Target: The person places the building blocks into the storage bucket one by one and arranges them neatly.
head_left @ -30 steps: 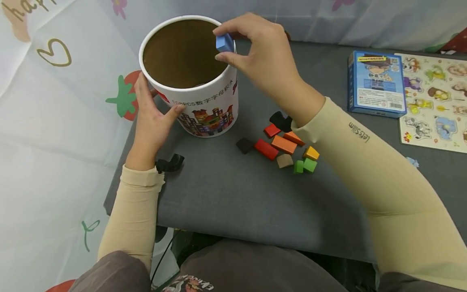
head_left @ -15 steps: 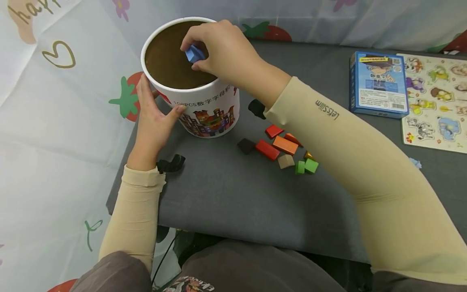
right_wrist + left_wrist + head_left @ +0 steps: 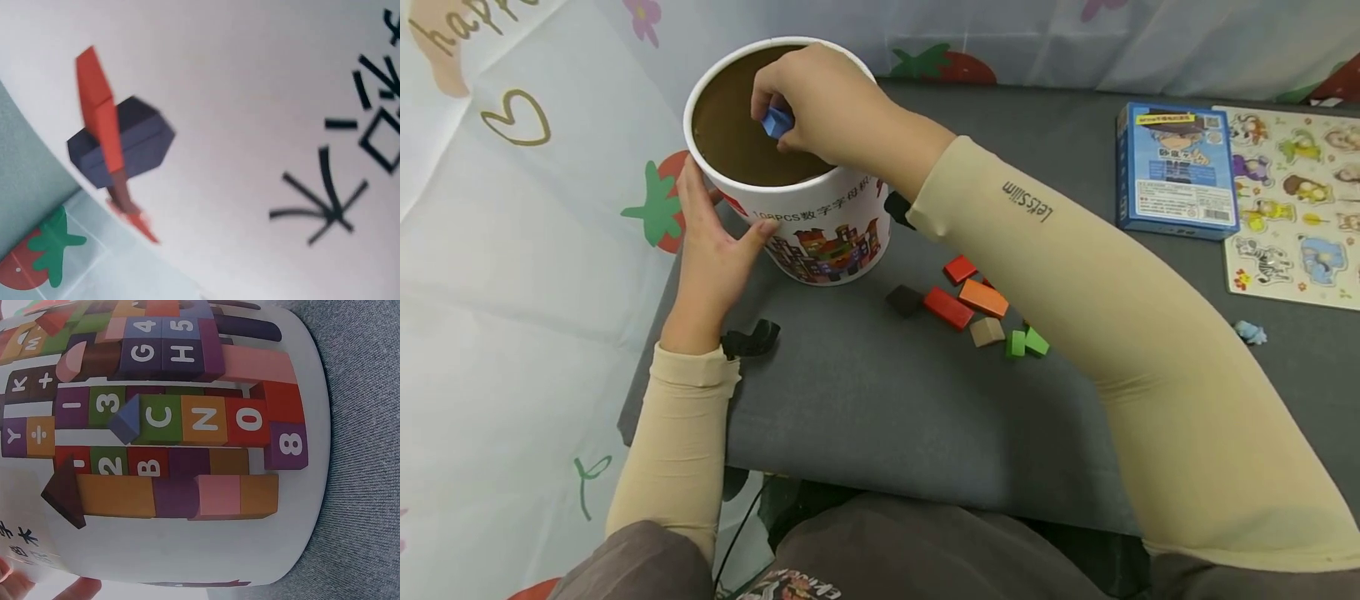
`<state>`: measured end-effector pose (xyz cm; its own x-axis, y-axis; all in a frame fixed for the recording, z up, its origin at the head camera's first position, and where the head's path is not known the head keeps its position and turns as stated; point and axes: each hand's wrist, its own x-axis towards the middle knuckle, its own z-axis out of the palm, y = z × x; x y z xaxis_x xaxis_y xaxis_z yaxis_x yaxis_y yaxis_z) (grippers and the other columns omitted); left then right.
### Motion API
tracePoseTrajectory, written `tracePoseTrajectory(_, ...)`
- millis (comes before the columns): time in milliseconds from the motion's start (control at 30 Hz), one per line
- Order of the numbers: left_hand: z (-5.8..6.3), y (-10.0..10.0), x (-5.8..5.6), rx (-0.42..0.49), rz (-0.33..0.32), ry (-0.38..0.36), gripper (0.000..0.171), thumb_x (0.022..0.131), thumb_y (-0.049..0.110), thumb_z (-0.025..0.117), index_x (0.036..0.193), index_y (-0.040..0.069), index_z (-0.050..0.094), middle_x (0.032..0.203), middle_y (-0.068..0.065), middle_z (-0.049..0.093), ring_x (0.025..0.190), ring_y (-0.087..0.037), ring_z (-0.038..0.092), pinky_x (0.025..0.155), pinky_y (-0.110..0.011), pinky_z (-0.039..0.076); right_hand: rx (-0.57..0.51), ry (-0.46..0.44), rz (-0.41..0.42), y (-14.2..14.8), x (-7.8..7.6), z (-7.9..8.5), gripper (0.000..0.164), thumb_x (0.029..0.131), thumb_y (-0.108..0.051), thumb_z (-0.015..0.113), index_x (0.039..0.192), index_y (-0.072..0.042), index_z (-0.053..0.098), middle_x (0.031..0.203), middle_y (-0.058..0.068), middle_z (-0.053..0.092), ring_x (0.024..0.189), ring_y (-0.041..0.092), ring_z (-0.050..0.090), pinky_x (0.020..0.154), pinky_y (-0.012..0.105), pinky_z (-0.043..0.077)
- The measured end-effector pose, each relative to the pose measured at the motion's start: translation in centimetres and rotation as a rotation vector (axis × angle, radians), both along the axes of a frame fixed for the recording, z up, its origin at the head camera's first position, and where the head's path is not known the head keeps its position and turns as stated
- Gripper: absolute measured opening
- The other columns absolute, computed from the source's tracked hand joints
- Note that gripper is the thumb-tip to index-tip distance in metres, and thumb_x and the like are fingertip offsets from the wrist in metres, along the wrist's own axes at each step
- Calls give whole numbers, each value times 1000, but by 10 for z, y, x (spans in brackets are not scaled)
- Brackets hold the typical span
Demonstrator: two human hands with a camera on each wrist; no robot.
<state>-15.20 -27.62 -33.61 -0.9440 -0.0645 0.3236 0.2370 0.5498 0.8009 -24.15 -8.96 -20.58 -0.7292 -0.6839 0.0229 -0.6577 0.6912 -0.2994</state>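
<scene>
Clamping fingers of right hand (image 3: 823, 102) on blue toy block (image 3: 777, 122) at mouth of white building-block bucket (image 3: 820, 200), far left; gripping side with left hand (image 3: 717, 250). Apparently at putting-in step; next, probably release.

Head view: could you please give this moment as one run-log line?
left hand: holds building-block bucket; right hand: pinches blue block at bucket's mouth; loose blocks: on gray table

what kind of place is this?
Probably a children's play area or a set dressed as one; the wider room is out of view. Signs: loose toy blocks on the grey table, an animal board, and a strawberry-print sheet behind.
</scene>
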Motion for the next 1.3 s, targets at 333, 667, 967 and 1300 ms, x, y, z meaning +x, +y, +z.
tracePoseTrajectory(333, -5, 0, 3, 16, 10, -10, 112, 67, 77, 63, 152, 36, 3, 151, 18, 7, 132, -14, 29, 107, -48, 27, 50, -25, 12, -13, -6, -2, 37, 90, -29, 67, 125, -20, 61, 120, -2, 59, 111, 12, 51, 95, 22, 38)
tracePoseTrajectory(667, 29, 27, 20, 57, -22, -3, 113, 71, 75, 60, 153, 17, 8, 151, 3, 14, 132, -21, 30, 108, -45, 25, 54, -53, -6, -11, -10, -6, 37, 91, -28, 65, 127, -21, 60, 124, -2, 58, 115, 13, 50, 96, 23, 38)
tracePoseTrajectory(967, 26, 27, 18, 48, -24, 12, 113, 71, 74, 61, 153, 16, 10, 150, 4, 16, 132, -20, 30, 108, -43, 26, -113, -53, -22, 5, -10, -4, 33, 91, -32, 66, 121, -19, 63, 116, -4, 63, 107, 7, 55, 92, 19, 39)
tracePoseTrajectory(1300, 29, 24, 17, 55, -15, 5, 113, 71, 75, 61, 153, 19, 7, 151, 8, 15, 133, -17, 29, 109, -42, 24, -410, -137, 20, 60, 11, 7, 33, 89, -28, 67, 119, -15, 65, 115, -5, 62, 103, 3, 56, 89, 17, 42)
